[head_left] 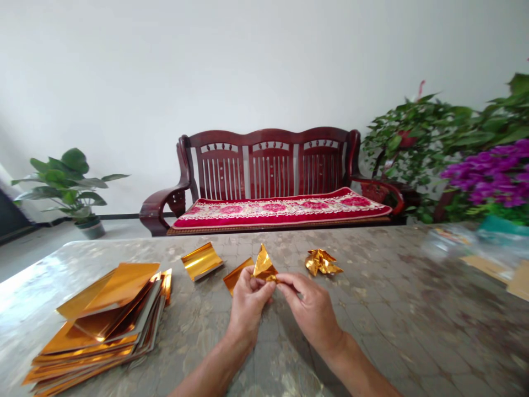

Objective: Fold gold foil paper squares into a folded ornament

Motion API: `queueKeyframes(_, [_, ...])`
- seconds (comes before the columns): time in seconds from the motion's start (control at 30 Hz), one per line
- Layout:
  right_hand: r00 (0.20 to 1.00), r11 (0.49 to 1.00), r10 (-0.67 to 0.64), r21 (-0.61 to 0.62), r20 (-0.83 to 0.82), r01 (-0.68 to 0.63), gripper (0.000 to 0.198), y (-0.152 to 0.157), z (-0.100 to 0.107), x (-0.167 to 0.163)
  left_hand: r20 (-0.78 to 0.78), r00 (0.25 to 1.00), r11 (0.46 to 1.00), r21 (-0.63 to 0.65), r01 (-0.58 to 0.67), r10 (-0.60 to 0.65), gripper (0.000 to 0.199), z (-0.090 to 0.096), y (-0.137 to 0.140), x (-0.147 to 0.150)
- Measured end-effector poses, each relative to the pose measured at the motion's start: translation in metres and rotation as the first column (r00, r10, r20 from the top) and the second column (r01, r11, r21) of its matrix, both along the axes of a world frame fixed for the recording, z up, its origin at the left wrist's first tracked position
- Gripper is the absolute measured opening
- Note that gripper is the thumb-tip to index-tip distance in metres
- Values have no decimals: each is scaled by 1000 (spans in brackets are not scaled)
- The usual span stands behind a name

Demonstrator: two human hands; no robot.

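A folded piece of gold foil paper (263, 261) is held up above the table, its pointed tip upward. My left hand (248, 302) is closed on its lower left side, thumb in front. Thumb and fingers of my right hand (309, 306) pinch its lower right edge, close to the left thumb. Behind my left hand lies a loose gold sheet (237, 275), partly hidden by the fingers. Farther left is a curled gold sheet (202, 261). Beyond my right hand sits a crumpled, folded gold foil shape (323, 262).
A tall, uneven stack of gold foil sheets (103, 325) stands at the table's left. Clear plastic bags (452, 242) and brown card pieces (519, 280) lie at the right. Past the patterned table (380, 331) stands a wooden bench (270, 171), with plants on both sides.
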State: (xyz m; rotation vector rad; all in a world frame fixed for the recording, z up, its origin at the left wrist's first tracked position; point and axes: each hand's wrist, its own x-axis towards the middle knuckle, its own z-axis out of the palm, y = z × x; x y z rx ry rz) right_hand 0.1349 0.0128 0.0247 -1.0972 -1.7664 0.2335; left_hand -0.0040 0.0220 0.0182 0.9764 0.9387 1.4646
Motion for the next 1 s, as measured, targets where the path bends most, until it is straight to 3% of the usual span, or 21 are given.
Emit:
queueKeyframes(0.67, [983, 997, -58, 54, 174, 50, 20, -7, 4, -2, 13, 1000, 999, 34, 2, -2, 44, -1, -5, 4])
queueKeyframes(0.8, [994, 998, -57, -13, 98, 58, 18, -6, -2, -4, 24, 1000, 999, 29, -14, 13, 42, 0, -5, 6])
queueKeyframes(0.9, [997, 994, -35, -104, -68, 27, 11, -5, -7, -5, 11, 999, 999, -3, -41, 41, 41, 0, -5, 6])
queueKeyframes(1.0, [977, 988, 2, -150, -213, -35, 22, -5, -9, -8, 5, 999, 999, -16, -50, 50, 39, 0, -4, 6])
